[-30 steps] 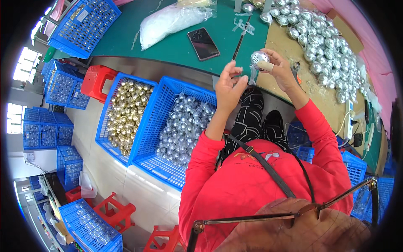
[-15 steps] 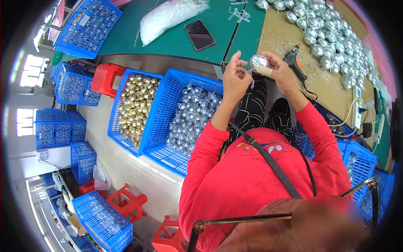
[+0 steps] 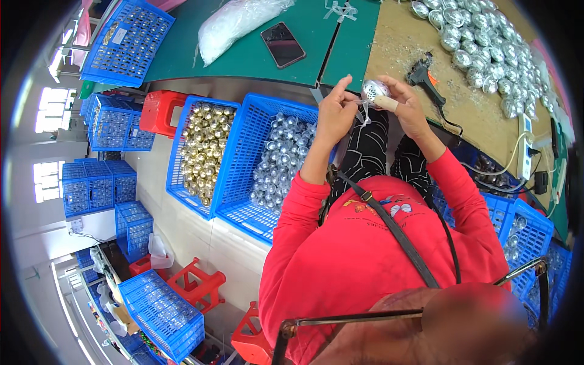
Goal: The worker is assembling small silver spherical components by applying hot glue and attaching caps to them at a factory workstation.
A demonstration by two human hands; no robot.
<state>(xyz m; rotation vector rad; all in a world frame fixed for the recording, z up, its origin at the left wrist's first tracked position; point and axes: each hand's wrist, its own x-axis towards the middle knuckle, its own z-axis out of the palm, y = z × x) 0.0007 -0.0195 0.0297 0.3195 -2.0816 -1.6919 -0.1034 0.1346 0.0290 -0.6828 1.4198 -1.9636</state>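
A shiny silver ball ornament (image 3: 371,91) with a pattern of small dark holes is held above my lap. The fingers of my right hand (image 3: 409,109) wrap round it, and a pale covering sits on the thumb. Just left of the ball, my left hand (image 3: 336,118) pinches a thin translucent ribbon (image 3: 365,114) between thumb and fingers, its other fingers raised. The ribbon runs towards the ball and dangles below; whether it is fastened there I cannot tell. A black hot glue gun (image 3: 424,76) with an orange trigger lies on the table beyond my right hand.
Many silver balls (image 3: 480,45) cover the brown board at the far right. A phone (image 3: 283,45) and a white plastic bag (image 3: 234,27) lie on the green table. Blue crates of gold balls (image 3: 204,152) and silver balls (image 3: 283,158) stand at my left, near red stools (image 3: 198,285). A power strip (image 3: 524,146) sits right.
The ball has turned slightly in my right hand, so its holes show more plainly. More of the ribbon now hangs in view by my left fingers. The whole view has shifted a little.
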